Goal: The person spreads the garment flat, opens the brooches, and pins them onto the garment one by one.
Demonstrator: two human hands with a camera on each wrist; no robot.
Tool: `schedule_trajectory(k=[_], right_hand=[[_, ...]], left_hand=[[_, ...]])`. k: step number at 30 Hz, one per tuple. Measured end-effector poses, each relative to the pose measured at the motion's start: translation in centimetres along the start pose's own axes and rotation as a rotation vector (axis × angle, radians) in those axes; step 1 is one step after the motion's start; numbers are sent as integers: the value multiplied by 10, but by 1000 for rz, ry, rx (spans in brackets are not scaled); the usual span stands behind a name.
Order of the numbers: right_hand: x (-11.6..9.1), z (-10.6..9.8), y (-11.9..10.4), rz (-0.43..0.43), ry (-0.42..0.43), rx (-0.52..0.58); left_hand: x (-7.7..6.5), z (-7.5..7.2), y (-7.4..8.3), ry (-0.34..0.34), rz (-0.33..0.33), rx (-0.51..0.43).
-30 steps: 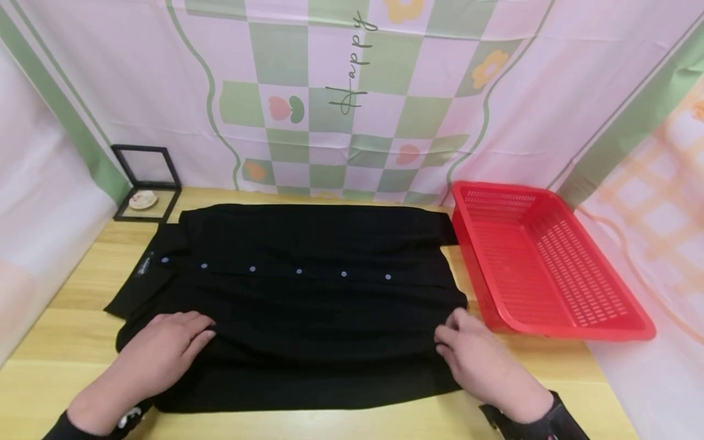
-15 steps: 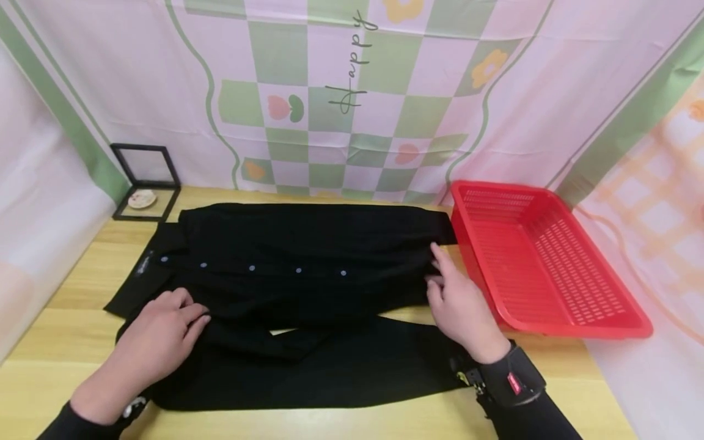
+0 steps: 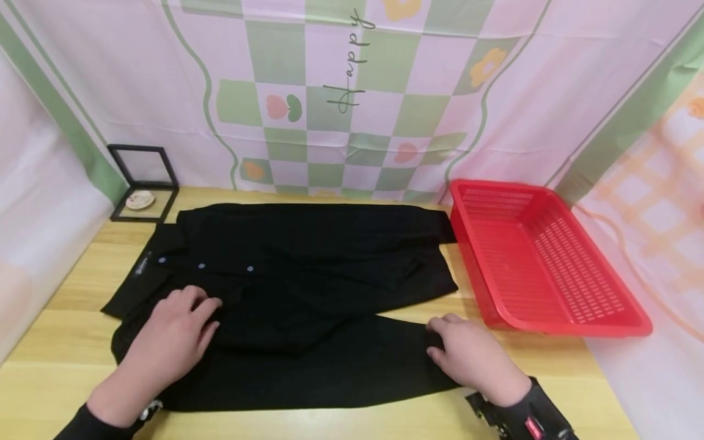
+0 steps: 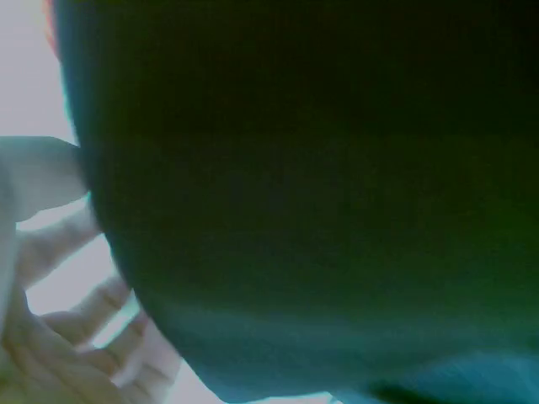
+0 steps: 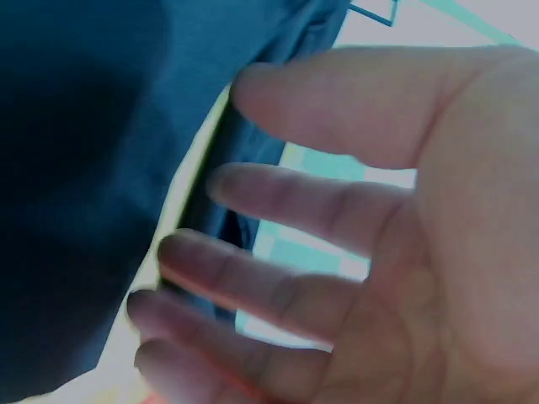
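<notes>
A black long-sleeved button shirt (image 3: 352, 256) lies across the table, collar to the left. Its near side is folded over the front, covering part of the button row, and three pale buttons show. The near sleeve (image 3: 330, 373) stretches straight toward the right. My left hand (image 3: 175, 333) rests on the shirt near the shoulder, fingers loosely bent; dark cloth fills most of the left wrist view. At the sleeve's cuff is my right hand (image 3: 470, 354), its fingertips right at the edge. The right wrist view shows its fingers (image 5: 286, 202) spread and nearly straight.
A red plastic basket (image 3: 477, 275) stands at the right, close against the far sleeve's end. In the back left corner is an open black frame (image 3: 144, 184) with a small round pale item (image 3: 140, 199). A patterned curtain (image 3: 330, 110) closes off the back.
The shirt's near side has been folded away from me, uncovering the near sleeve and hiding several buttons. My right hand moved up with the hem, then came back down to the cuff.
</notes>
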State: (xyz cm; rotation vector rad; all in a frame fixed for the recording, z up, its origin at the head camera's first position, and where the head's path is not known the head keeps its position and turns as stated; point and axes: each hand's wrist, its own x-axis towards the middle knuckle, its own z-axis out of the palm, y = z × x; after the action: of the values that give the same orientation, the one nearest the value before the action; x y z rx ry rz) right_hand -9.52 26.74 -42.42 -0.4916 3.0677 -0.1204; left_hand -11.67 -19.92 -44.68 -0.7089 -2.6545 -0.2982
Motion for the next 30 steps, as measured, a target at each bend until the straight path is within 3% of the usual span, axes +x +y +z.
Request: schedule_trajectory(k=[3,5,8,10,12,15,17,20,25,30], right_hand=[[-12,6,3,46,-30,-56],[-17,10,6,79,-41,-66],[-20,13,11,125,-81,-44],[-19,13,14,148,-115,0],[-18,11,17,173,-155,56],[-18,10,21,224,-197,142],[-18,10,24,249,-200,180],[-21,8,26,255,-177,229],[-33,-9,29,223,-145,352],[-53,-29,33,264,-128,447]], left_hand=[[0,-1,11,-61,105,-58],[-2,-1,18,-157,131,-67],[-4,1,24,-334,96,-39],[-4,4,25,-410,53,13],[-4,8,23,-425,16,45],[-4,15,19,-376,-17,69],[-4,17,17,-334,-35,65],[-3,19,16,-323,-64,56],[-2,17,16,-404,-99,51],[-5,12,16,-484,-103,39]])
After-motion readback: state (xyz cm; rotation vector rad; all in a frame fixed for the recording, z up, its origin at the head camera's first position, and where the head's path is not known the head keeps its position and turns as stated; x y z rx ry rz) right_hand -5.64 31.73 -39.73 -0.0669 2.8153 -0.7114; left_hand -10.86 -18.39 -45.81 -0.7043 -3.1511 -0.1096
